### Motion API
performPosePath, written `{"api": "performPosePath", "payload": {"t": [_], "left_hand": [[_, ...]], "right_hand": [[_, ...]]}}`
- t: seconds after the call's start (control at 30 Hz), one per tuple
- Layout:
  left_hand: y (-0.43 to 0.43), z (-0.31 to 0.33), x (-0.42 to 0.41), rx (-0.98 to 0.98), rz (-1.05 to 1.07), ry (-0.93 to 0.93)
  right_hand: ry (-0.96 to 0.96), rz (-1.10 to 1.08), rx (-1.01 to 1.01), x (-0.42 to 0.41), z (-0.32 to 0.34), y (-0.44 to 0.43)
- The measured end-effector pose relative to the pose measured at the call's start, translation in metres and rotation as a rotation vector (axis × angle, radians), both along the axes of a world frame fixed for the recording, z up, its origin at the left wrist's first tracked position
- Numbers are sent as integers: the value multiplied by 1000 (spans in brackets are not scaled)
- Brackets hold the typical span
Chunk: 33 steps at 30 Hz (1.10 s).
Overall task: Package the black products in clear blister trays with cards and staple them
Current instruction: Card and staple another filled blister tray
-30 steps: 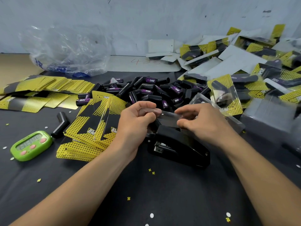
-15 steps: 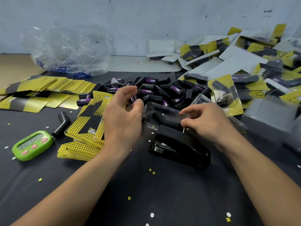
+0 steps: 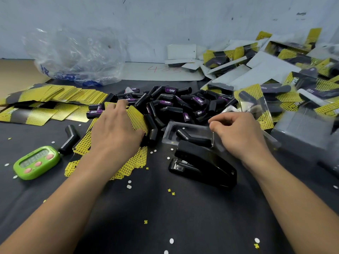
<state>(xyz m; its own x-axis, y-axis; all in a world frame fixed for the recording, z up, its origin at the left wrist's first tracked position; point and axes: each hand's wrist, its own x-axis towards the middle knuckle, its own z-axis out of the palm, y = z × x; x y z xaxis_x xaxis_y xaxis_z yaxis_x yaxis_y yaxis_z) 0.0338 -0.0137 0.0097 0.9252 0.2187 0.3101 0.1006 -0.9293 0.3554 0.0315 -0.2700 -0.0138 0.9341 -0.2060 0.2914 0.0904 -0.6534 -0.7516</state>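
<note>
Nearest on the dark-clothed table (image 3: 165, 217) sits the stapler (image 3: 203, 165). Just beyond it the right grip (image 3: 236, 132) still pinches the blister tray (image 3: 190, 128), with a black product (image 3: 194, 137) seated inside. The left grip (image 3: 117, 129) has left the tray and now lies flat-fingered on the card stack (image 3: 136, 117), so a card likely comes next. Loose products (image 3: 174, 101) are heaped behind, and finished packs (image 3: 293, 85) fill the far right corner against a grey wall (image 3: 165, 21).

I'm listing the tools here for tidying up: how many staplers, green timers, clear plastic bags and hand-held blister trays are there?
Stapler: 1
Green timer: 1
Clear plastic bag: 1
Blister tray held by the right hand: 1
Total: 4
</note>
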Motion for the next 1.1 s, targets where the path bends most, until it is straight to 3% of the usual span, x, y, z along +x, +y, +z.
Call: {"api": "performPosePath", "payload": {"t": [0.17,0.37,0.43,0.53,0.63,0.73,0.9,1.03,1.1], "left_hand": [[4,8,-1,-204,91,-238],[10,15,-4,-311,67,-470],[10,18,-5,-444,20,-585],[3,21,-4,-794,-108,-704],[-10,18,-3,-1018,-175,-639],[-24,8,-4,-1267,-210,-451],[-42,1,-1,-1604,-186,-148],[-46,2,1,-1797,-342,-18],[-47,-2,1,-1772,-394,14]], "right_hand": [[0,-33,-9,-3,1,2],[-48,-50,33,-3,4,4],[-107,-20,80,-4,5,4],[-207,38,156,-8,12,7],[-238,142,231,-12,20,15],[-98,292,341,-15,25,22],[85,430,251,-20,22,27],[155,408,416,-19,17,26],[151,412,436,-19,16,28]]}}
